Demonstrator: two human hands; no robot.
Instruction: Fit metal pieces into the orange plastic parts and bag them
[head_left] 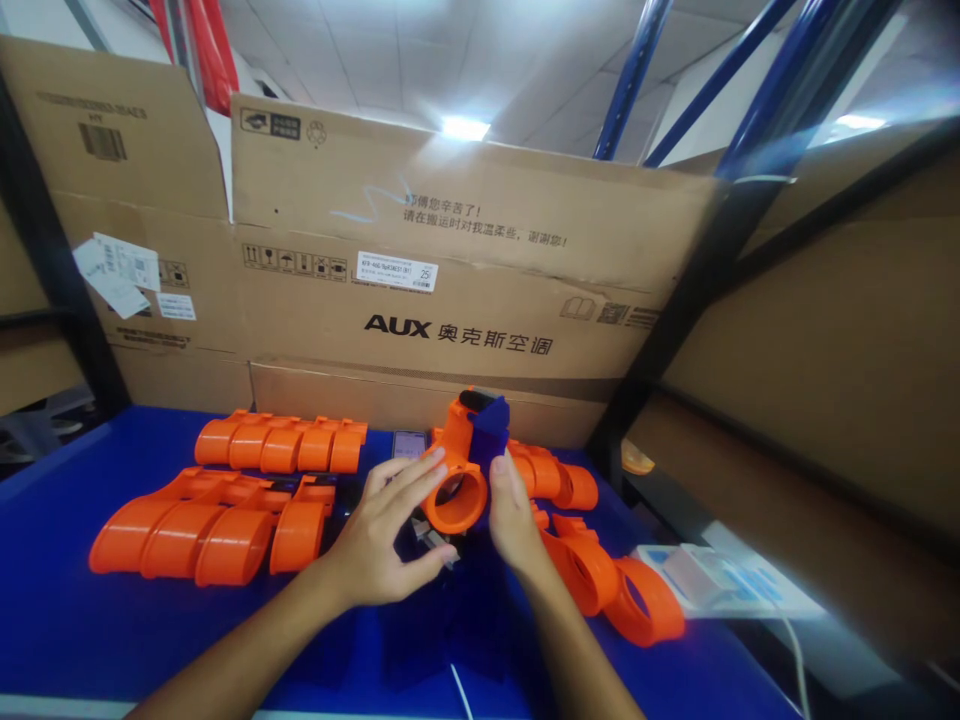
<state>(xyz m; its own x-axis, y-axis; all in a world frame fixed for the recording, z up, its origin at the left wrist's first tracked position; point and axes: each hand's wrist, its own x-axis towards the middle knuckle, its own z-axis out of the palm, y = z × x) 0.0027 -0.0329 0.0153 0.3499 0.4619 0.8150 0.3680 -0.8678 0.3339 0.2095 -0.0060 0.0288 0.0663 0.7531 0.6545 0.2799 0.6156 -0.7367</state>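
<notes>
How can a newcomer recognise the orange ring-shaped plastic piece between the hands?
Find the brown cardboard panel behind the blue tabletop. Before it, between the bare left hand and right hand, is the orange ring-shaped plastic piece. Unlike the orange pieces on both sides, it is in hand, with a blue angular part.

Printed cardboard (pixel 307 325) stands behind a blue table (pixel 52 520), below a bright ceiling light (pixel 465 128).

Left forearm (pixel 251 635) and right forearm (pixel 577 645) bare, both angled up and inward from the bottom edge. Left hand (pixel 382 540): fingers extended close together toward upper right, thumb spread wide below. Right hand (pixel 514 515) just apart from it, thumb up, fingers mostly hidden.
</notes>
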